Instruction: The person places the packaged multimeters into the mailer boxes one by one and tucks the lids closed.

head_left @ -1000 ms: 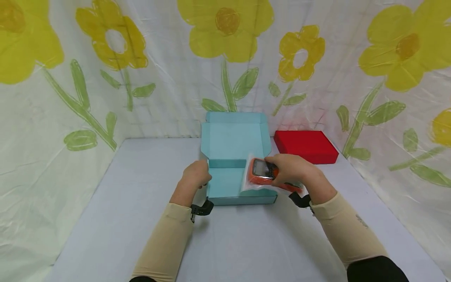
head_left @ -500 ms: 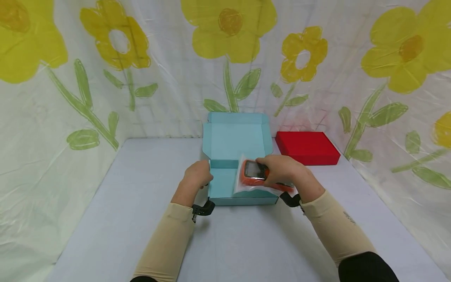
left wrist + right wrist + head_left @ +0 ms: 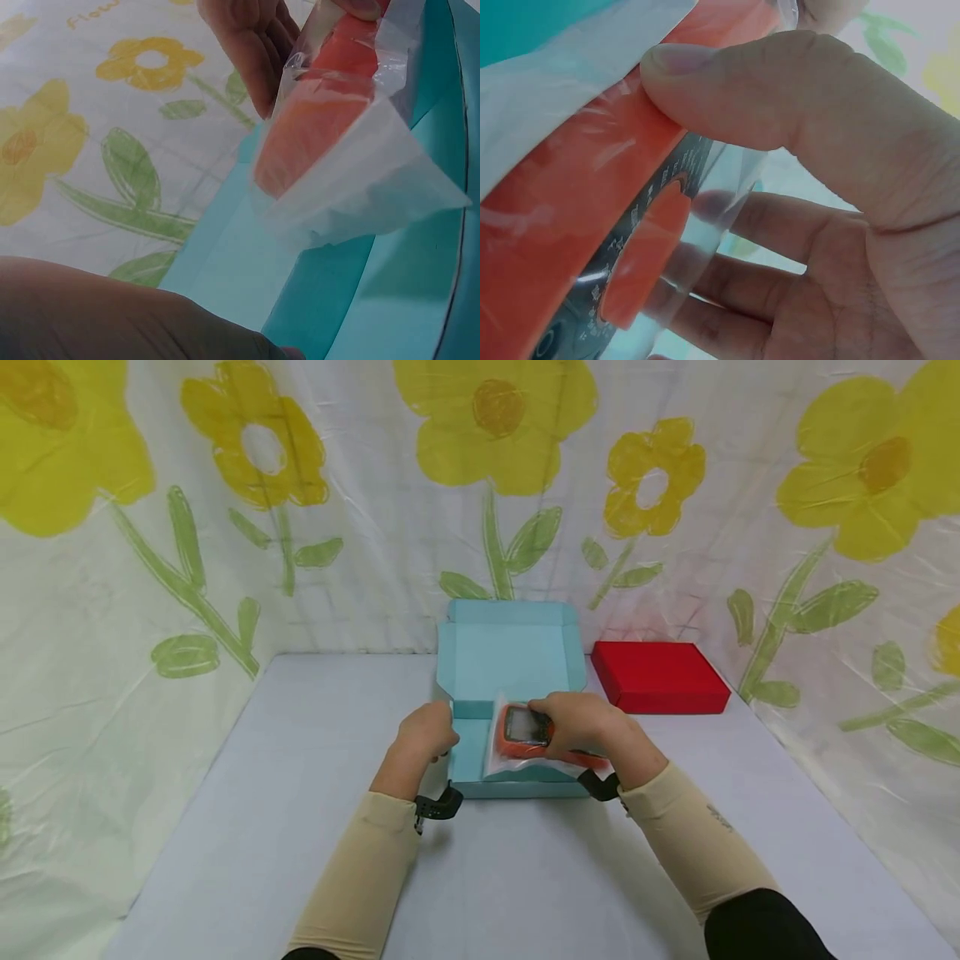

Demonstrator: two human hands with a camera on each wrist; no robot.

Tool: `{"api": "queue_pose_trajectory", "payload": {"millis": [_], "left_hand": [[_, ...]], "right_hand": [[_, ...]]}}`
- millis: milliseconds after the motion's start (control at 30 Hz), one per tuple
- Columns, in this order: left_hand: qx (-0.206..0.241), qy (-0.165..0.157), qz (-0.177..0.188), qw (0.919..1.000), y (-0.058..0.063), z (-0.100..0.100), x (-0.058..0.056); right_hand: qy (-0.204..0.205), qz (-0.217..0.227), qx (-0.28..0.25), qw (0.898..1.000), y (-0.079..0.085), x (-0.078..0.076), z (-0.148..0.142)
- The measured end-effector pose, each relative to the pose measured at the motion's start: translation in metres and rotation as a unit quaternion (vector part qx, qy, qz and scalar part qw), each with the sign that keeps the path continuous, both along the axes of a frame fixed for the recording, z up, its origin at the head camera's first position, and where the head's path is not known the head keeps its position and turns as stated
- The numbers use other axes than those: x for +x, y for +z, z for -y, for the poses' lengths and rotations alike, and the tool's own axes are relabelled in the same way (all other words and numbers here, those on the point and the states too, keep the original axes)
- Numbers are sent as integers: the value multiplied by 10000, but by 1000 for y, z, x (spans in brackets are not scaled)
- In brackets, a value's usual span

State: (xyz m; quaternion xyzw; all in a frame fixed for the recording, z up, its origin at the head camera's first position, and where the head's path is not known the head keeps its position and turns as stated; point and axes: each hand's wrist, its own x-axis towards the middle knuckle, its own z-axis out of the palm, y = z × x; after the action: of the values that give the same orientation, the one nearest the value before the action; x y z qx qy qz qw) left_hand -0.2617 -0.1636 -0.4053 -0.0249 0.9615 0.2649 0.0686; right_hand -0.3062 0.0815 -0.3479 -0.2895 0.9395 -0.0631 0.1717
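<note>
A light-blue cardboard box [image 3: 517, 789] stands with its lid [image 3: 513, 653] up at the back of the table. At its left side wall is my left hand [image 3: 427, 732]; the fingers curl at the edge, and the thumb shows inside the wall in the left wrist view. My right hand [image 3: 581, 724] grips an orange-and-black multimeter [image 3: 522, 731] in a clear plastic bag [image 3: 360, 176], tilted over the box's inside. Close up in the right wrist view, the thumb lies on the orange side [image 3: 555, 217], and the fingers wrap round the dial side. The hand hides the meter's middle.
A shut red box [image 3: 660, 677] lies to the right of the blue box at the table's [image 3: 480, 877] back edge. Behind both hangs a white sheet [image 3: 360, 568] with yellow flowers. Each wrist wears a black camera mount [image 3: 440, 804].
My right hand has brought the bagged multimeter leftward, further over the blue box. My left hand stays at the box's left wall. The whole view has shifted slightly right.
</note>
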Motion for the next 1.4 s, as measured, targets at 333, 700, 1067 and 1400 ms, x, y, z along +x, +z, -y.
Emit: {"api": "queue_pose_trajectory", "payload": {"millis": [333,700,1067,1400], "left_hand": [[-52,10,15,10000,0,1,-1],[-22,-4,17,10000,3,0,-1],[12,-14,27,10000,3,0,1],[17,-18,-86,10000,3,-1,2]], "right_hand": [[15,77,2,10000,-6,-2,17],[310,-30,-5,9995,-16,-9,28],[431,-11,253,9987,-23,-13,41],[560,45,498,9972,-27,-17,54]]}}
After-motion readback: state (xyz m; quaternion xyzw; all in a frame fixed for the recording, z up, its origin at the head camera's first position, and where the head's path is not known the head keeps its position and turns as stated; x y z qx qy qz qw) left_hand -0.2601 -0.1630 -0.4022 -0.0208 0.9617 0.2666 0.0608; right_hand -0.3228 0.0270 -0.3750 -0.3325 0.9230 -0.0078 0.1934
